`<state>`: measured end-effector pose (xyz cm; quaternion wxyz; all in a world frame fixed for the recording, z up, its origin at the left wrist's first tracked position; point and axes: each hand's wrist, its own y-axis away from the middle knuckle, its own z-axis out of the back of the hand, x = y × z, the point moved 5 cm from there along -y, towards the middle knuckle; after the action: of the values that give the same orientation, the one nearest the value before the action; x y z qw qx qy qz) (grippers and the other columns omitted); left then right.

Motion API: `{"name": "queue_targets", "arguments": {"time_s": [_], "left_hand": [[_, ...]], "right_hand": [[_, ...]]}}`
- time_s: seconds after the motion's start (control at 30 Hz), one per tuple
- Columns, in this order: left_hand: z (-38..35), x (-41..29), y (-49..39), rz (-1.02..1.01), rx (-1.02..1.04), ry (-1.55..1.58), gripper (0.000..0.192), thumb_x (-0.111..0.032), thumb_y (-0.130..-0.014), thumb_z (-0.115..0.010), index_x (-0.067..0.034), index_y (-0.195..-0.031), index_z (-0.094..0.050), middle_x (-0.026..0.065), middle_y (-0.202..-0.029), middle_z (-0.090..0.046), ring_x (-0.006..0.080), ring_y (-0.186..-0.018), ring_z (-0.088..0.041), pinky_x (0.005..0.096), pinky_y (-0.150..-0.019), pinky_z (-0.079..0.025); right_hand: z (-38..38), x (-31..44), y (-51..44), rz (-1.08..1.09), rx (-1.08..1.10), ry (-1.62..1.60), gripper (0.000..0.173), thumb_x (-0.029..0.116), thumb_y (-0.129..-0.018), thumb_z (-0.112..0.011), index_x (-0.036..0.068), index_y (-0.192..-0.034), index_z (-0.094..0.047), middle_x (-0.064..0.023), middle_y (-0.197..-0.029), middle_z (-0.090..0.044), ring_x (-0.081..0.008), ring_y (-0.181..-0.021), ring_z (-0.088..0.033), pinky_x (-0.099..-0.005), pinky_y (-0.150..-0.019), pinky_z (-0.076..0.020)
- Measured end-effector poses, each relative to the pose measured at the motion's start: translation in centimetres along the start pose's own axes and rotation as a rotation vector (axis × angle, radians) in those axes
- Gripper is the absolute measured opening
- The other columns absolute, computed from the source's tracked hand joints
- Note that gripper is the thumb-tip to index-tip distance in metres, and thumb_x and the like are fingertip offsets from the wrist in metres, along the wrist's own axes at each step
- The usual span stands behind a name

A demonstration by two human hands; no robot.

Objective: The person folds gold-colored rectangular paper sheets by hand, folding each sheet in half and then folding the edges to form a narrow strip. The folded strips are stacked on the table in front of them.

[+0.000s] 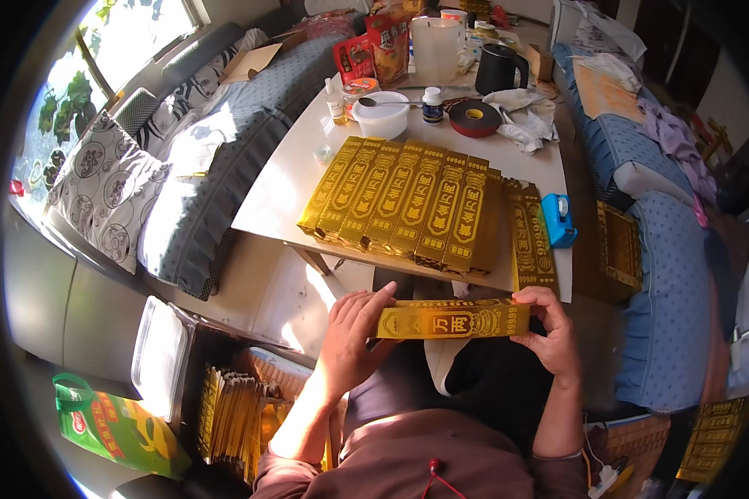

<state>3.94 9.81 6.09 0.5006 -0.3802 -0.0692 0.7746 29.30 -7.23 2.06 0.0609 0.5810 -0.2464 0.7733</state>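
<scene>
A long golden printed cardboard box [449, 320] lies crosswise between my hands, above my lap and just short of the table's front edge. My left hand [357, 337] grips its left end, fingers over the top and thumb beneath. The right end is pinched by my right hand [550, 334]. Several matching gold boxes [399, 199] lie side by side in a block on the table. To their right, a stack of flat gold cartons [532, 240] rests near the table edge, with a blue tape dispenser [559, 219] beside it.
On the white table [274, 199] stand a white tub [381, 117] with a spoon, a black roll of tape [474, 118], a black kettle [502, 68] and a clear pitcher [435, 50]. Folded gold cartons [234, 411] fill a container at my left. Blue-covered sofas [256, 125] flank the table.
</scene>
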Motion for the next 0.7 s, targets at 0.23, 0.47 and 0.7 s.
{"name": "queue_targets", "arguments": {"time_s": [0.23,0.47,0.7], "left_hand": [[-0.4,-0.9,-1.6,-0.021,0.049,0.076,0.082,-0.003,-0.068,-0.089,-0.006,-0.142,-0.054,0.0134,-0.116,-0.068,0.0335,-0.106,-0.064,0.039,-0.09,-0.051],[-7.6,-4.3,-4.0,-0.037,-0.145,0.033,0.065,-0.009,-0.074,-0.086,-0.009,-0.133,-0.058,0.0144,-0.122,-0.06,0.034,-0.11,-0.058,0.0424,-0.095,-0.047],[-10.7,-6.6,-6.7,-0.09,-0.018,0.197,0.082,-0.019,-0.08,-0.082,-0.006,-0.15,-0.042,0.0174,-0.141,-0.051,0.0359,-0.128,-0.05,0.0453,-0.106,-0.038]], "right_hand": [[1.4,0.2,0.1,0.048,-0.133,0.029,0.07,0.014,-0.085,-0.082,0.007,-0.145,-0.047,-0.01,-0.141,-0.053,-0.0196,-0.121,-0.056,-0.0333,-0.1,-0.0486],[-2.1,0.4,-1.0,-0.016,-0.341,-0.307,0.1,0.044,-0.098,-0.066,0.011,-0.164,0.0,-0.0143,-0.161,-0.027,-0.0246,-0.137,-0.044,-0.039,-0.112,-0.0423],[-1.9,-2.5,-4.8,-0.143,-0.484,-0.413,0.068,0.012,-0.105,-0.055,0.011,-0.163,-0.02,-0.0134,-0.161,-0.034,-0.0195,-0.139,-0.043,-0.0327,-0.111,-0.0397]]}}
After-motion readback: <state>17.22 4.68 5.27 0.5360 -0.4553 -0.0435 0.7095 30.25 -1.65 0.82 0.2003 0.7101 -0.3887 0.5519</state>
